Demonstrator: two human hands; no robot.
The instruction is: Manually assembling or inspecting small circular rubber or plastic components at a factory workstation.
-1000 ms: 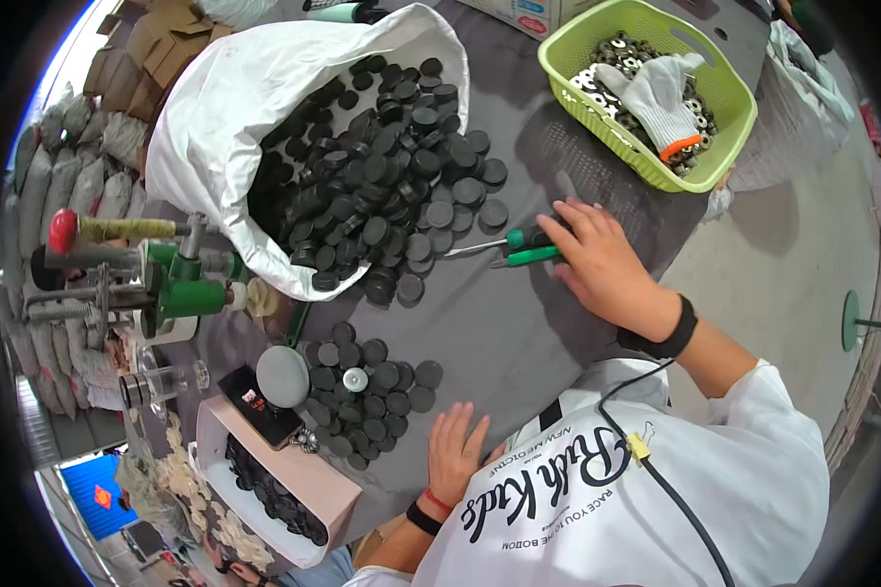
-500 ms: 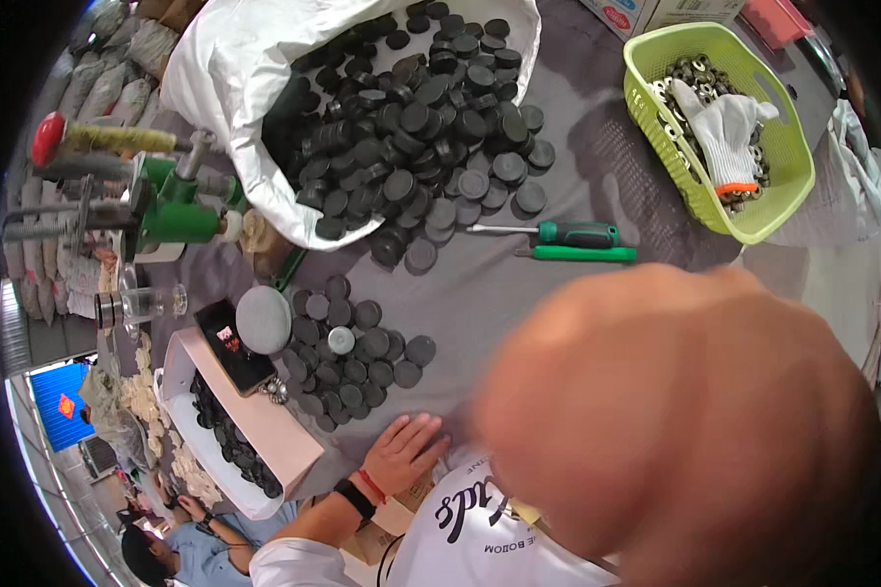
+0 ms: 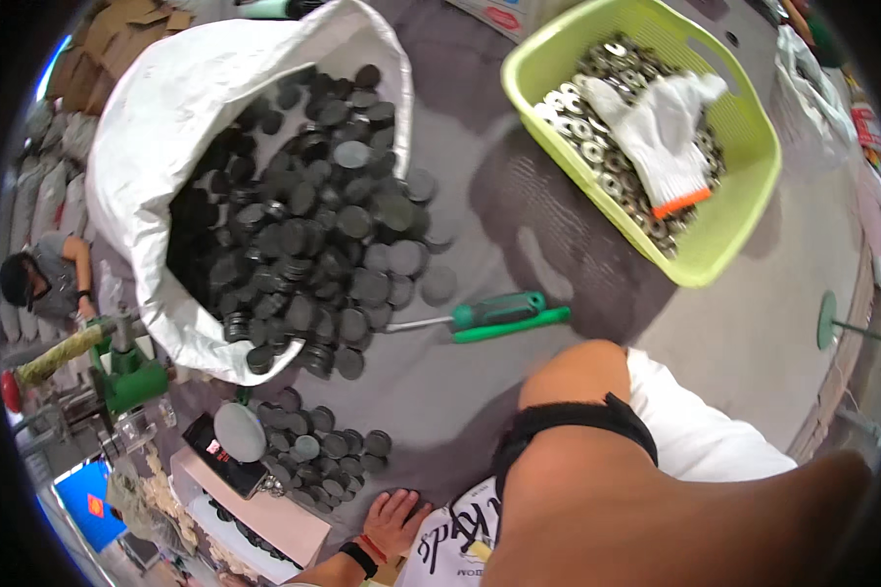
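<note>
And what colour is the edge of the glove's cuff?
The cuff's edge is bright orange, shown best in the head view.

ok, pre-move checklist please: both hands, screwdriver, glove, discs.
1. Left hand free: ok, beside the small disc pile, nothing visible in it.
2. Right hand free: cannot tell, too close in the foreground.
3. Screwdriver set down: ok, lying on the table.
4. Glove out of the basket: not ok.
5. Large disc heap contained: not ok, spilling from the white bag.
</note>
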